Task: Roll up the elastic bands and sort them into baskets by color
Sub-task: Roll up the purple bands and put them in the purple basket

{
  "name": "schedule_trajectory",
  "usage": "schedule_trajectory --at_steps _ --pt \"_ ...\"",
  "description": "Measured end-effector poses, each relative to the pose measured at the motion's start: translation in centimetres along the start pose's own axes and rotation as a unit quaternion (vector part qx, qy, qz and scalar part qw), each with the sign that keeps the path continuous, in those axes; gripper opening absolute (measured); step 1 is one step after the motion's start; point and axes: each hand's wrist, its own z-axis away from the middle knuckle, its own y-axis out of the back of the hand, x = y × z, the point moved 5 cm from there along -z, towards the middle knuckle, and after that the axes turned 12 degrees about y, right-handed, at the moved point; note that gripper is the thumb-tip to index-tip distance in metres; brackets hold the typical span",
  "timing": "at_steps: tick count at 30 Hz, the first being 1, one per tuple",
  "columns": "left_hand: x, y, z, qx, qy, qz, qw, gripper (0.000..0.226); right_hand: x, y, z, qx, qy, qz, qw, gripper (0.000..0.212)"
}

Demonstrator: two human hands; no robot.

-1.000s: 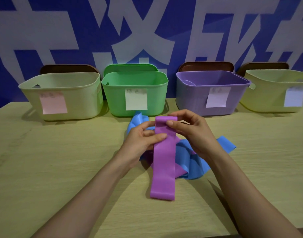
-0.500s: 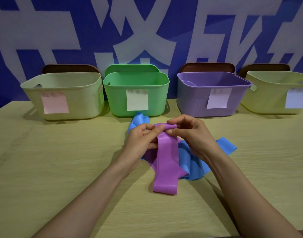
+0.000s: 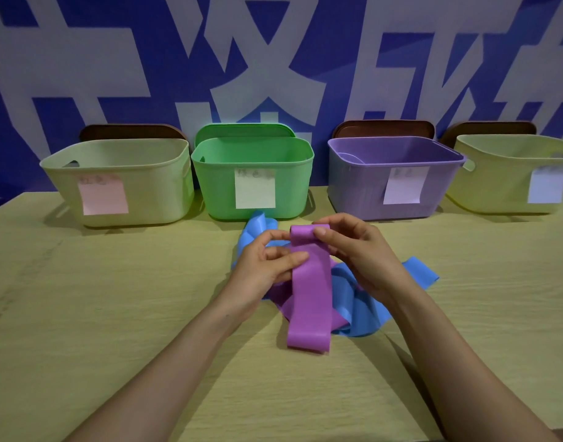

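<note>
The blue wall (image 3: 82, 59) with large white shapes fills the background beyond both hands. The pale wooden table (image 3: 82, 314) runs under the forearms and out to either side.

Four plastic baskets stand in a row past the fingertips:
- A cream basket (image 3: 152, 193) is far out to the left of the left hand.
- A green basket (image 3: 219, 186) sits just beyond the left hand.
- A purple basket (image 3: 353, 186) sits just beyond the right hand.
- A yellow-green basket (image 3: 496, 186) is well out to the right.

Lids lean upright behind the baskets. The green lid (image 3: 245, 132) is behind the green one and brown lids (image 3: 382, 127) are behind the others.

A heap of blue elastic bands (image 3: 363, 311) lies on the table beneath and between the hands, spreading out past the right wrist.

The purple elastic band (image 3: 310, 298) is between the two hands. Its top end is curled into a small roll, and its lower loop rests on the table near the forearms. More purple shows under the heap.

The right hand (image 3: 359, 253) pinches the rolled top end, thumb in front. The left hand (image 3: 264, 269) grips the band's left edge lower down, its thumb pressed on the face and its fingers curled behind.

Each basket carries a sticky note (image 3: 255, 189), and the writing on them is too blurred to read.
</note>
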Motion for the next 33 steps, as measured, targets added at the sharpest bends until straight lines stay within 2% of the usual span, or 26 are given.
schedule_trajectory --at_steps 6,10,14,22,26,29,33 --pt "0.3 0.5 0.2 0.025 0.0 0.004 1.0 0.032 0.3 -0.3 0.0 -0.01 -0.012 -0.029 0.999 0.022" --pt "0.7 0.3 0.3 0.011 -0.01 -0.006 1.0 0.039 0.1 -0.2 0.1 -0.016 -0.014 -0.037 0.999 0.027" --pt "0.7 0.3 0.3 0.024 -0.009 0.027 0.999 0.019 0.2 -0.4 0.2 -0.022 -0.006 -0.013 1.0 0.026" --pt "1.4 0.8 0.4 0.039 -0.057 0.021 0.997 0.024 0.5 -0.4 0.3 -0.04 -0.03 0.003 0.999 0.031" --pt "0.5 0.4 0.4 0.013 0.004 0.0 1.0 0.042 0.4 -0.3 0.3 -0.009 -0.022 -0.026 0.999 0.027" --pt "0.3 0.3 0.3 0.005 0.031 -0.004 0.999 0.041 0.2 -0.2 0.3 -0.005 0.009 0.014 1.0 0.018" --pt "0.5 0.7 0.2 0.015 0.031 0.027 0.999 0.042 0.0 -0.5 0.5 -0.022 0.02 0.03 0.999 0.022"
